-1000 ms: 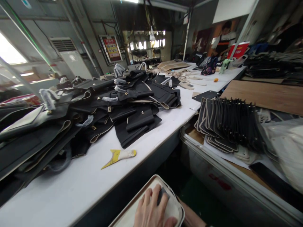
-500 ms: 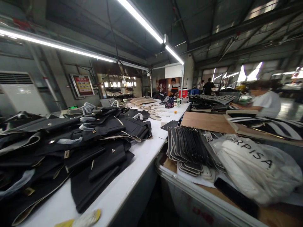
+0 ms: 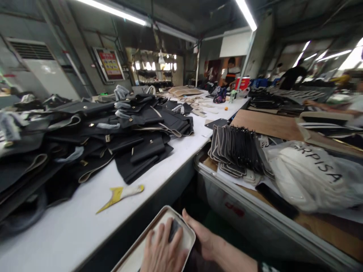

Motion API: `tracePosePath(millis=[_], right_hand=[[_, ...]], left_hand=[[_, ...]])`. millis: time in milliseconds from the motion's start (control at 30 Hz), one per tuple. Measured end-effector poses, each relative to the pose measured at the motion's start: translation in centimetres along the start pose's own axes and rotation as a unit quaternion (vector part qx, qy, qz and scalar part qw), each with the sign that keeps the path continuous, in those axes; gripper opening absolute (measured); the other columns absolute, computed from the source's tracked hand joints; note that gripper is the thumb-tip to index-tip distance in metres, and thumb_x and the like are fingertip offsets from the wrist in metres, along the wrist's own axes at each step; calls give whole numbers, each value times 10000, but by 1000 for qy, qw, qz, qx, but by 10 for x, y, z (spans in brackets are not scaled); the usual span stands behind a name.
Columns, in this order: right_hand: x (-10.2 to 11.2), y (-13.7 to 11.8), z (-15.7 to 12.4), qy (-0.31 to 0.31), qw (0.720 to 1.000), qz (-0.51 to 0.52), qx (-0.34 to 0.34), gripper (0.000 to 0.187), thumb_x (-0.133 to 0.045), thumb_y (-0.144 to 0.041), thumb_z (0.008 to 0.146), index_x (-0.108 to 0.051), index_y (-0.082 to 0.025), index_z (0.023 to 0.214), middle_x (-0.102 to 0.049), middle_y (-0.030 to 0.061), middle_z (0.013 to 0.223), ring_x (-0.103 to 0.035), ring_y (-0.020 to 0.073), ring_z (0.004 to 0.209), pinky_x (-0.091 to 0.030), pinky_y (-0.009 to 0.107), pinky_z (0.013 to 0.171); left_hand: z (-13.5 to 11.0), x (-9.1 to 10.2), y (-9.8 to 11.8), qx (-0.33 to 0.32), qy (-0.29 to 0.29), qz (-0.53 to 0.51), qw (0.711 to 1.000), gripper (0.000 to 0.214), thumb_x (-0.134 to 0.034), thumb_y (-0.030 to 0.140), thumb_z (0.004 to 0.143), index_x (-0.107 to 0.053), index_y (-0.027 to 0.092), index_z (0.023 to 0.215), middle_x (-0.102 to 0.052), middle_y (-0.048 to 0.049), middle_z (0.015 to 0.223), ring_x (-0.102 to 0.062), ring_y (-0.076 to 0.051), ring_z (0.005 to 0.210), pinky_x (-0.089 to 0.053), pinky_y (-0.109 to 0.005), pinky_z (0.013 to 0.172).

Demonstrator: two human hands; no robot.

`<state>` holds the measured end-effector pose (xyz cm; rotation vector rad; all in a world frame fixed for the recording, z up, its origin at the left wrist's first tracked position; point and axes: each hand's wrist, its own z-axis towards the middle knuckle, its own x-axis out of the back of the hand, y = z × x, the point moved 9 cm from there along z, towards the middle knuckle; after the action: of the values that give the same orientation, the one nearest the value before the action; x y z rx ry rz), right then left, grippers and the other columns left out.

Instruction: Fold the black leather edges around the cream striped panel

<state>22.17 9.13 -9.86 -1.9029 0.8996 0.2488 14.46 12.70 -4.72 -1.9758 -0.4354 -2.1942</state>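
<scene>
A pale cream panel (image 3: 138, 252) with rounded corners and a raised rim is low in front of me, beside the table edge, its near end cut off by the frame. Fingers spread, my left hand (image 3: 164, 249) lies flat on its inner face, close to a small dark patch (image 3: 173, 229). At the panel's far right corner, my right hand (image 3: 202, 234) grips the rim; the thumb shows along the edge and the other fingers are hidden underneath. Up on the white table lies a yellow tool (image 3: 116, 195) with a whitish handle and a pointed, notched end.
Black leather bag pieces (image 3: 141, 145) are heaped on the white table (image 3: 159, 181). At right, a grey bin (image 3: 241, 204) carries a row of black panels (image 3: 235, 145) and a lettered plastic bag (image 3: 312, 177). Co-workers, including a person (image 3: 231, 71), stand farther back.
The view has tilted downward and turned left. Both my hands and the cream panel are now in sight at the bottom. The yellow tool shows whole, where before it was cut off.
</scene>
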Motion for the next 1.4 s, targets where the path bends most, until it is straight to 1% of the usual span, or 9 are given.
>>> tracePosePath(millis=[67, 133, 233, 533, 700, 900, 1100, 1267, 1400], right_hand=[[0, 9, -8, 8, 1000, -13, 9, 494, -643, -548, 861, -642, -154, 1160, -696, 85, 1046, -660, 227, 944, -513, 353, 862], [2, 1, -13, 6, 997, -58, 42, 472, -709, -458, 831, -641, -170, 1200, -703, 74, 1075, -655, 240, 1000, -485, 349, 918], [4, -15, -14, 1, 984, -159, 79, 424, -658, -405, 879, -636, -188, 1243, -685, 72, 1149, -618, 267, 1097, -471, 372, 952], [5, -36, -23, 79, 892, -409, 173, 343, -553, -325, 935, -644, -239, 1254, -680, 50, 1181, -632, 237, 1068, -492, 339, 939], [6, -38, -33, 100, 875, -445, 165, 376, -565, -226, 900, -633, -260, 1268, -650, 45, 1227, -589, 229, 1132, -447, 354, 1008], [10, -36, -27, 97, 870, -453, 168, 315, -546, -262, 926, -674, -241, 1212, -656, 52, 1000, -613, 207, 960, -489, 318, 872], [20, -29, -24, 168, 863, -432, 200, 302, -535, -378, 951, -710, -210, 1130, -616, 50, 951, -599, 170, 823, -476, 257, 680], [16, -33, -28, 178, 845, -446, 233, 286, -518, -370, 969, -732, -197, 1047, -595, 37, 883, -586, 146, 761, -448, 240, 626], [9, -42, -31, 173, 825, -468, 265, 262, -499, -314, 981, -728, -187, 962, -591, 39, 860, -590, 149, 783, -461, 252, 693]], left_hand=[[1, 1, -4, 21, -17, -36, 999, 367, -495, 414, 913, -532, 382, 1277, -495, -55, 1432, -492, -307, 1234, -416, -557, 979], [2, 6, -8, 40, -23, -62, 997, 366, -452, 457, 934, -508, 377, 1287, -472, -52, 1442, -462, -299, 1254, -382, -561, 1005], [1, 13, -8, 53, -27, -95, 994, 337, -453, 461, 937, -509, 384, 1260, -470, -29, 1426, -460, -287, 1232, -363, -555, 1007], [1, 13, -9, 76, -13, -119, 990, 427, -546, 483, 878, -509, 261, 1240, -481, -57, 1415, -434, -300, 1242, -306, -536, 1057], [1, 13, -14, 70, -15, -124, 990, 403, -517, 510, 889, -530, 261, 1206, -503, -34, 1395, -466, -271, 1209, -323, -505, 1047], [0, 6, -9, 42, -29, -85, 995, 490, -401, 562, 928, -495, 239, 1284, -478, -80, 1431, -431, -307, 1274, -308, -553, 1058], [0, 4, -8, 24, -41, -82, 996, 471, -339, 549, 955, -488, 266, 1301, -463, -84, 1442, -423, -299, 1286, -319, -547, 1050], [-2, 6, -14, 18, -52, -107, 993, 395, -317, 512, 970, -488, 344, 1284, -438, -25, 1469, -432, -254, 1278, -326, -523, 1051], [-6, 6, -9, -17, -33, -51, 998, 464, -325, 521, 962, -449, 292, 1346, -403, -95, 1494, -401, -308, 1302, -345, -543, 1029]])
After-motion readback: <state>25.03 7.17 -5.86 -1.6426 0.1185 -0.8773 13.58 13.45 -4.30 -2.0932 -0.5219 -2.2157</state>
